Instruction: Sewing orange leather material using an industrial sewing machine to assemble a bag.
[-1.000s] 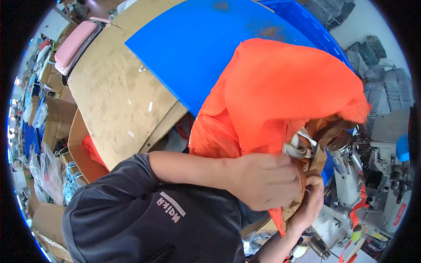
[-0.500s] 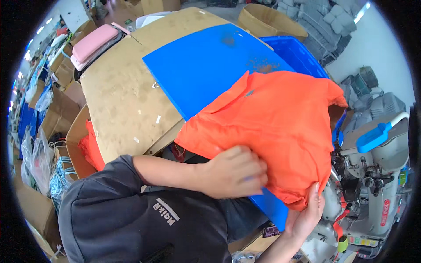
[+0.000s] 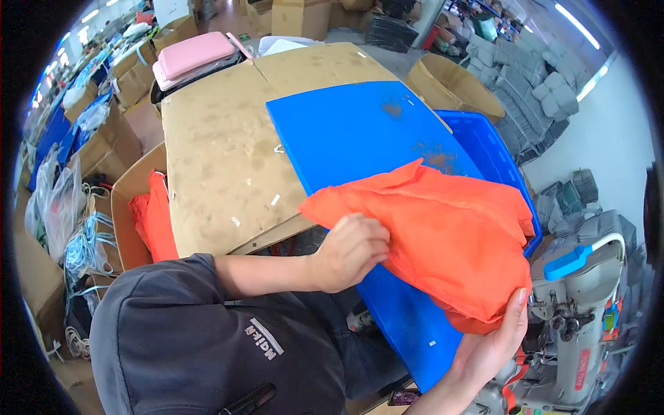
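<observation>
A large, rumpled piece of orange fabric (image 3: 449, 235) lies across a blue board (image 3: 346, 131). My left hand (image 3: 353, 249) has curled fingers gripping the lower left part of the fabric. My right hand (image 3: 498, 339) holds the fabric at its lower right end, thumb over the front and the other fingers hidden. The brown inside of the fabric bundle is not visible now. The board continues under the bundle toward my lap, beside a cardboard-covered surface (image 3: 214, 173).
At right stands a sewing machine (image 3: 581, 332) with a blue-handled fitting. Behind are a blue crate (image 3: 491, 145), a round cardboard bin (image 3: 453, 90) and grey stacks (image 3: 526, 90). At left are a box (image 3: 128, 245) with orange fabric, bagged items and pink cases (image 3: 194, 55).
The orange bundle has flattened and turned, hiding its brown inside. My left hand has moved up and left, away from my right. The view has shifted, showing more of the room.
</observation>
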Motion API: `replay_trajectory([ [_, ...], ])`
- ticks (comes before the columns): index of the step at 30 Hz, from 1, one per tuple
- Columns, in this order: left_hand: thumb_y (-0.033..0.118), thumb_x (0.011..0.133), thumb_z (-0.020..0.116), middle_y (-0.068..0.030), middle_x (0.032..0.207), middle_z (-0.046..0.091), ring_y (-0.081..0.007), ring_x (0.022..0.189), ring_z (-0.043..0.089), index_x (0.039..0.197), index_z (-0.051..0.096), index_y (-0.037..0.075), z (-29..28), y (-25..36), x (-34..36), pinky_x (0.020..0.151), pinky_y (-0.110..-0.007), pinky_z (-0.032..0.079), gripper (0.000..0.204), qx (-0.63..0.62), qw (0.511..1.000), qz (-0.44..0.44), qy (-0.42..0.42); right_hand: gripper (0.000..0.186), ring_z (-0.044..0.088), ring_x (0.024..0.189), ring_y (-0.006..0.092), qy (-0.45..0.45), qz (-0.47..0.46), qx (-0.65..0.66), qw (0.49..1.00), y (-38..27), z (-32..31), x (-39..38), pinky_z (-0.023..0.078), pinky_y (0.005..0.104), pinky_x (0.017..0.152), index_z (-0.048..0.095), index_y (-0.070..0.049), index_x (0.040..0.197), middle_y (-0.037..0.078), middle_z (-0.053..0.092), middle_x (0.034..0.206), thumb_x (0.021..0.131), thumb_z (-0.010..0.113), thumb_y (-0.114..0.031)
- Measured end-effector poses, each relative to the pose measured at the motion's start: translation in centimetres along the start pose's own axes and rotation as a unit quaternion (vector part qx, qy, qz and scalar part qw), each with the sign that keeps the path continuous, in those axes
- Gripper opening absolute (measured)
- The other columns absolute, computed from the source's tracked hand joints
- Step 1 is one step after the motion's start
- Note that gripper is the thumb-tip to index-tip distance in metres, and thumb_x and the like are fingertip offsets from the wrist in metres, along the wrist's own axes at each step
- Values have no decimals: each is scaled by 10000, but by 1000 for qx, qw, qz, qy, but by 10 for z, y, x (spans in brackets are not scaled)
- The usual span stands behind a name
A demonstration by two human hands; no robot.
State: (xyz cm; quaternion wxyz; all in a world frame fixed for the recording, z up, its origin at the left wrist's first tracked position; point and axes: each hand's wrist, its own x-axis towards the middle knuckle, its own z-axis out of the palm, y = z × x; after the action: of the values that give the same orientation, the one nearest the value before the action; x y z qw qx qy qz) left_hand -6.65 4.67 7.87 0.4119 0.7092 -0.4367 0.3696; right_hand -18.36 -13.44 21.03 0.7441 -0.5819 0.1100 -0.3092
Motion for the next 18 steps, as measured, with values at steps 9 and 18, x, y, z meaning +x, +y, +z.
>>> replay_trajectory([
  [9, 110, 869, 620, -70, 759, 544, -262, 648, 510, 853, 500, 79, -53, -72, 136, 668, -399, 374, 126, 143, 936, 145, 288, 333, 628, 1036, 224, -71, 22, 48, 996, -11, 39, 0, 488, 329, 916, 557, 82, 1210, 158, 626, 1186, 999, 509, -171],
  [18, 453, 931, 539, -25, 673, 437, -216, 600, 474, 749, 491, 106, 1, -74, 277, 590, -355, 356, 395, 3, 828, 560, 18, 368, 628, 968, 314, -152, 312, 114, 931, 17, -27, -37, 511, 440, 827, 607, 37, 1129, 191, 616, 1141, 907, 652, -253],
])
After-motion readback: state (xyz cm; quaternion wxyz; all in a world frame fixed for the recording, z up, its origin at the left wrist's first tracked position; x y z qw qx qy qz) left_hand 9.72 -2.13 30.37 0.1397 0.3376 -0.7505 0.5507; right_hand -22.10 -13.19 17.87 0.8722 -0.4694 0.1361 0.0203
